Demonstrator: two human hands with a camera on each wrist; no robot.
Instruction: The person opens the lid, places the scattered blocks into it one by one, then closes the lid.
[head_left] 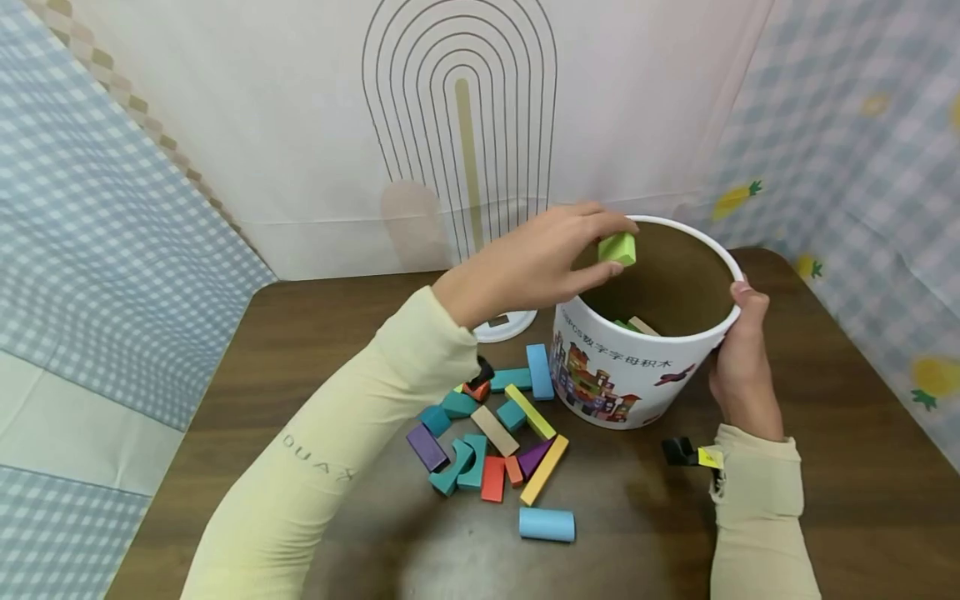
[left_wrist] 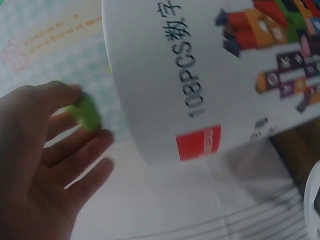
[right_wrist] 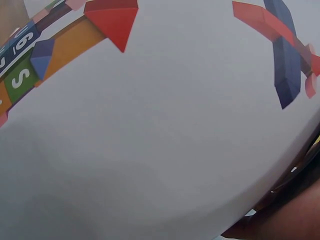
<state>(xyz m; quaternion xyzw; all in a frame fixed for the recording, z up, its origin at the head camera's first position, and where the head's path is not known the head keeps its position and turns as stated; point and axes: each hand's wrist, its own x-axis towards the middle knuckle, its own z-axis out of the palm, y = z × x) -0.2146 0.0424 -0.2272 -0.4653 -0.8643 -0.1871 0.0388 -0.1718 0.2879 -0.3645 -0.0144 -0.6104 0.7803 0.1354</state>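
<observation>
Only the head view sees inside the bucket point(head_left: 642, 379).

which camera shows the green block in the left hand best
The head view: there the green block is sharp, pinched by the left hand near the rim of the bucket. The left wrist view shows it blurred and partly covered. The right wrist view, mostly bucket wall, doesn't show it.

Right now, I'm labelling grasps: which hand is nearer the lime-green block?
Left: the left hand pinches the lime-green block at the mouth of the white bucket; the right hand holds the bucket's right side, opposite the block.
</observation>
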